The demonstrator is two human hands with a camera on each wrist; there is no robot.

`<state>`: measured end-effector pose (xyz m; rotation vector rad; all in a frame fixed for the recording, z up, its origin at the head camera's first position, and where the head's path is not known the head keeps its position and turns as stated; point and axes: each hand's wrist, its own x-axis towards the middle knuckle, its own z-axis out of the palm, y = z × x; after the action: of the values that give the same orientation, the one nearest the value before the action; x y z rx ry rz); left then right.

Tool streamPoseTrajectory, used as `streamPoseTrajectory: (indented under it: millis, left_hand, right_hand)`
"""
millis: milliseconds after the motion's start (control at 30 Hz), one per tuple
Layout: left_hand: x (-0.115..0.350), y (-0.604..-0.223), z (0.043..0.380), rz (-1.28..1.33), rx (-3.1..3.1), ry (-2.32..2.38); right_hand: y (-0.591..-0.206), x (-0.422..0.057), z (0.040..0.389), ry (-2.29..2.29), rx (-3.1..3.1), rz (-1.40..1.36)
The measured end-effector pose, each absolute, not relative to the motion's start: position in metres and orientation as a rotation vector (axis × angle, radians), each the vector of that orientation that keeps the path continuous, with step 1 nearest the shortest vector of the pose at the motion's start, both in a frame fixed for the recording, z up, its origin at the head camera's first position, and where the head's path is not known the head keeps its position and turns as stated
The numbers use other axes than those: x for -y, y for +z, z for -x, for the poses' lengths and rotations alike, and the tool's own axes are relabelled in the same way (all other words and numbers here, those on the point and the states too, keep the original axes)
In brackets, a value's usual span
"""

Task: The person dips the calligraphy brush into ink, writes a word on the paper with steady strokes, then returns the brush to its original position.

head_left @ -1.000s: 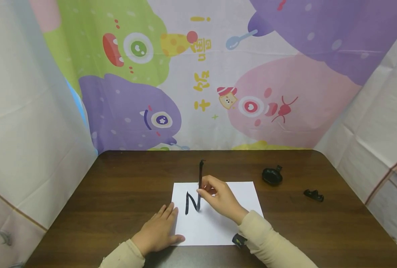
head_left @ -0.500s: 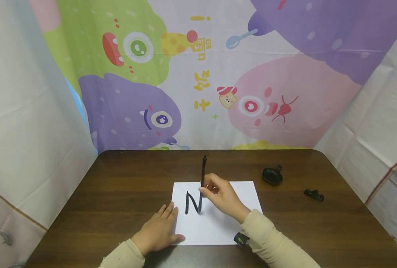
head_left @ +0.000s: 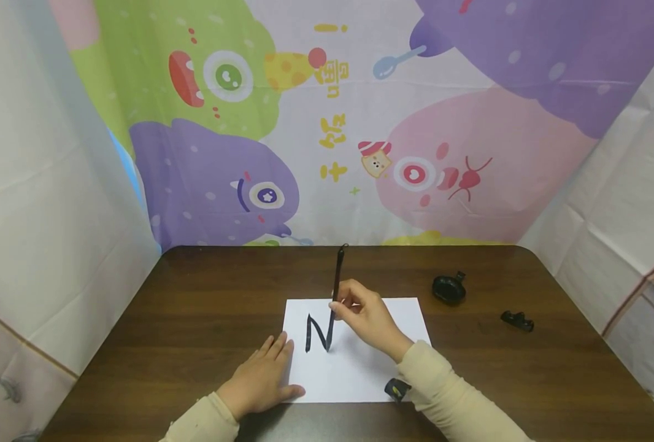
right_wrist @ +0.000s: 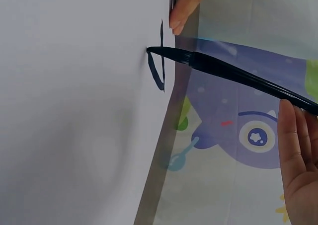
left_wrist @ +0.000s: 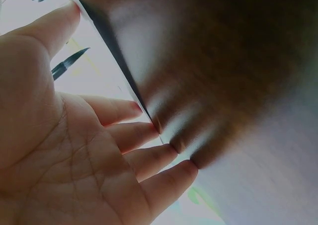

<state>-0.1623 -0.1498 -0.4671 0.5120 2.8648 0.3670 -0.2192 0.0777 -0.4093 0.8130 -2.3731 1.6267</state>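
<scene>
My right hand [head_left: 372, 316] pinches a black ink brush [head_left: 338, 275] between thumb and fingers, its handle leaning slightly right. In the right wrist view the dark brush tip [right_wrist: 166, 52] meets the paper at the end of a stroke. Black strokes shaped like an N [head_left: 308, 334] mark the left half of the white paper [head_left: 349, 377]. Flat across the paper's left edge rests my left hand [head_left: 261, 377], fingers straight and thumb apart. The left wrist view shows this palm from below, with the brush's pointed tip [left_wrist: 72, 62] beyond it.
At the right of the brown table [head_left: 183, 319] sit a black oval dish [head_left: 448, 290] with a tab and a wavy black brush rest [head_left: 517, 321]. A small black object [head_left: 396, 389] with a yellowish mark lies at the paper's lower edge, beside my right sleeve.
My right hand has risen slightly and shifted a little right. The brush handle now leans more to the right, while its tip has hardly moved. My left hand has stayed still.
</scene>
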Motion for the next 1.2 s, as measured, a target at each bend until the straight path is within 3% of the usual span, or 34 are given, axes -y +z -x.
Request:
streamPoseTrajectory:
  millis: [667, 1200]
  left_hand:
    - [0.151, -0.469, 0.162, -0.518, -2.868, 0.380]
    - [0.152, -0.469, 0.163, -0.519, -2.868, 0.369]
  right_hand:
    - [-0.410, -0.075, 0.227, 1.691, 2.299, -0.849]
    - [-0.445, -0.073, 0.255, 1.585, 2.257, -0.877]
